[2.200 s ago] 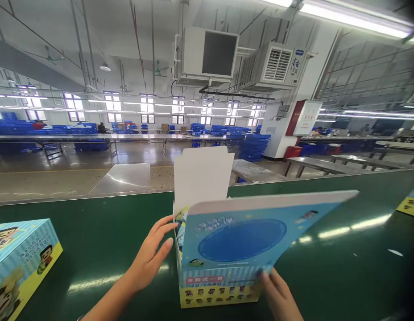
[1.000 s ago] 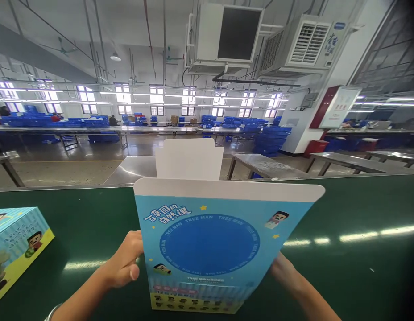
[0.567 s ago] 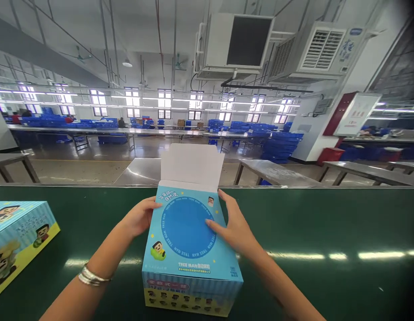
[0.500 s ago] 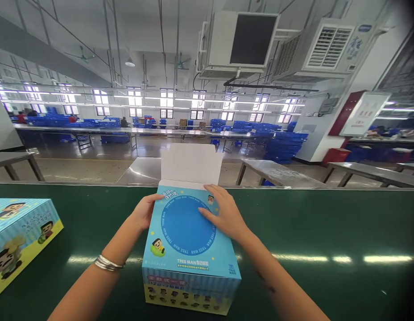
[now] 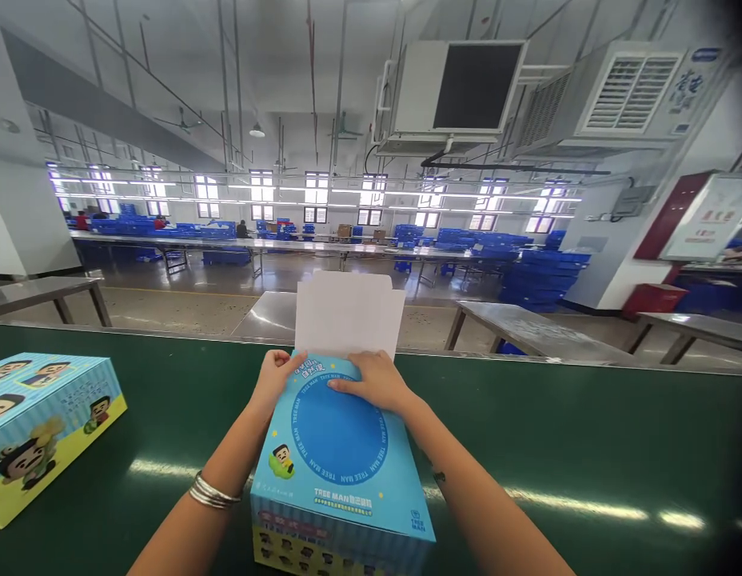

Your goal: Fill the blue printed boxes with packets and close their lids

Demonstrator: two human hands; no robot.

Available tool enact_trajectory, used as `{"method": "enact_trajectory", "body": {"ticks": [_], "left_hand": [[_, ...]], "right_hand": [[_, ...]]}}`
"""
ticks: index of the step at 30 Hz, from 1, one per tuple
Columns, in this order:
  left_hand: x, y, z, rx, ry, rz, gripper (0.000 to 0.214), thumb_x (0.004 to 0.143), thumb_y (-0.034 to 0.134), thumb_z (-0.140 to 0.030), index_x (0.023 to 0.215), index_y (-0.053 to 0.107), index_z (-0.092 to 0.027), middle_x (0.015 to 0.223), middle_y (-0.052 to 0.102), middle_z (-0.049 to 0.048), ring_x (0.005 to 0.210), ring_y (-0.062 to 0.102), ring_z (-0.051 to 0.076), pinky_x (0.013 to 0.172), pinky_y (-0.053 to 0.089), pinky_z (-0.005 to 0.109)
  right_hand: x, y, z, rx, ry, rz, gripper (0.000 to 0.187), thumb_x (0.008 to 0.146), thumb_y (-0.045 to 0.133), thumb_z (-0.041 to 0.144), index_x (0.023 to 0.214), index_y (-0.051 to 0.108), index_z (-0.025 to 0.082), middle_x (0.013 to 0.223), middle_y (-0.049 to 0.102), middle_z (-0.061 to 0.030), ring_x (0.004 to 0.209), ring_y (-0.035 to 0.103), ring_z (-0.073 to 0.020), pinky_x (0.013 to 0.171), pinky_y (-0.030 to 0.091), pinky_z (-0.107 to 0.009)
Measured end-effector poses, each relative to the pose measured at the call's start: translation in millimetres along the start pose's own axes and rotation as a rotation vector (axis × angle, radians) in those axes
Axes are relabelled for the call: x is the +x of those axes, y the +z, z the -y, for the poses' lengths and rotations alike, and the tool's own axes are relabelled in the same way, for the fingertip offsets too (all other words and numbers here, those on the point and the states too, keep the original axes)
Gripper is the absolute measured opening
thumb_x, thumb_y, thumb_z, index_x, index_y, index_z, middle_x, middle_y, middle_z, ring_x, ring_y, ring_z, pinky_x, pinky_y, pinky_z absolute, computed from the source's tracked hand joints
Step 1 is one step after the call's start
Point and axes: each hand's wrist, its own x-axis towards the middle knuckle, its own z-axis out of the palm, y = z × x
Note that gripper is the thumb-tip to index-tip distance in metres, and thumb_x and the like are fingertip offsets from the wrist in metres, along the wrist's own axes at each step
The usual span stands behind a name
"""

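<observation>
Blue carton (image 5: 341, 480) sits mid-view on the green tabletop (image 5: 191, 416), its printed lid (image 5: 341, 436) lying over the top! Far left, a second carton (image 5: 53, 420), partly out of view. Next, the left hand (image 5: 273, 384), silver bangles (image 5: 212, 492) at the wrist, thumb on the lid's far corner, other fingers curled at the side; whether they grip, I can't quite tell. White flap (image 5: 349, 316) stands up behind. Then the right hand (image 5: 380, 386), fingers outstretched, thumb spread, palm-down on the lid, clasping nothing.
</observation>
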Motion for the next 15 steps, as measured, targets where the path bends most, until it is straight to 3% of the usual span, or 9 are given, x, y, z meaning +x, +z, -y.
{"method": "enact_trajectory", "body": {"ticks": [2, 5, 8, 11, 13, 15], "left_hand": [[7.8, -10.7, 3.0, 0.054, 0.032, -0.098, 0.059, 0.066, 0.083, -0.018, 0.115, 0.05, -0.019, 0.087, 0.063, -0.0015, 0.073, 0.062, 0.012, 0.076, 0.05, 0.024], [10.4, -22.9, 6.6, 0.122, -0.066, -0.059, 0.038, 0.075, 0.073, -0.008, 0.108, 0.055, -0.013, 0.087, 0.065, 0.0017, 0.07, 0.062, 0.013, 0.07, 0.052, 0.027], [6.3, -31.4, 6.9, 0.162, -0.197, 0.042, 0.016, 0.088, 0.061, -0.016, 0.103, 0.06, -0.01, 0.087, 0.066, 0.0041, 0.07, 0.063, 0.014, 0.068, 0.055, 0.031], [5.7, -38.4, 4.3, 0.193, -0.239, 0.045, 0.015, 0.092, 0.058, -0.022, 0.101, 0.06, -0.011, 0.083, 0.064, 0.0023, 0.067, 0.062, 0.013, 0.065, 0.054, 0.029], [8.8, -41.2, 3.0, 0.207, -0.241, 0.026, 0.015, 0.092, 0.058, -0.025, 0.098, 0.061, -0.011, 0.08, 0.063, 0.0013, 0.064, 0.061, 0.012, 0.062, 0.054, 0.027], [12.5, -41.0, 3.5, 0.2, -0.224, 0.019, 0.017, 0.092, 0.059, -0.027, 0.096, 0.06, -0.011, 0.079, 0.062, 0.0008, 0.062, 0.059, 0.011, 0.06, 0.053, 0.026]], "right_hand": [[-3.1, 7.2, 3.1, 0.046, -0.012, -0.037, 0.043, 0.076, 0.066, 0.06, 0.086, 0.063, 0.019, 0.096, 0.061, -0.0075, 0.094, 0.056, -0.0264, 0.09, 0.039, -0.041], [-13.1, 16.5, 5.3, 0.105, 0.043, -0.214, 0.044, 0.077, 0.067, 0.035, 0.118, 0.054, 0.022, 0.121, 0.051, -0.009, 0.117, 0.046, -0.0271, 0.1, 0.034, -0.042], [-24.4, 26.7, 2.4, 0.457, 0.378, -0.421, 0.066, 0.069, 0.064, 0.02, 0.131, 0.042, 0.021, 0.133, 0.042, -0.0139, 0.13, 0.034, -0.0331, 0.103, 0.032, -0.051], [-29.0, 40.3, -3.2, 0.938, 0.611, -0.318, 0.055, 0.064, 0.065, 0.025, 0.117, 0.054, 0.016, 0.114, 0.059, -0.0161, 0.11, 0.056, -0.0358, 0.084, 0.049, -0.049], [-26.4, 49.2, -7.7, 1.081, 0.606, -0.199, 0.034, 0.063, 0.062, 0.025, 0.096, 0.062, 0.014, 0.09, 0.068, -0.0134, 0.082, 0.066, -0.0315, 0.068, 0.054, -0.044], [-20.6, 54.4, -13.2, 1.187, 0.598, -0.175, 0.023, 0.058, 0.058, 0.018, 0.081, 0.063, 0.015, 0.074, 0.068, -0.0094, 0.067, 0.065, -0.0269, 0.06, 0.054, -0.039]]}}
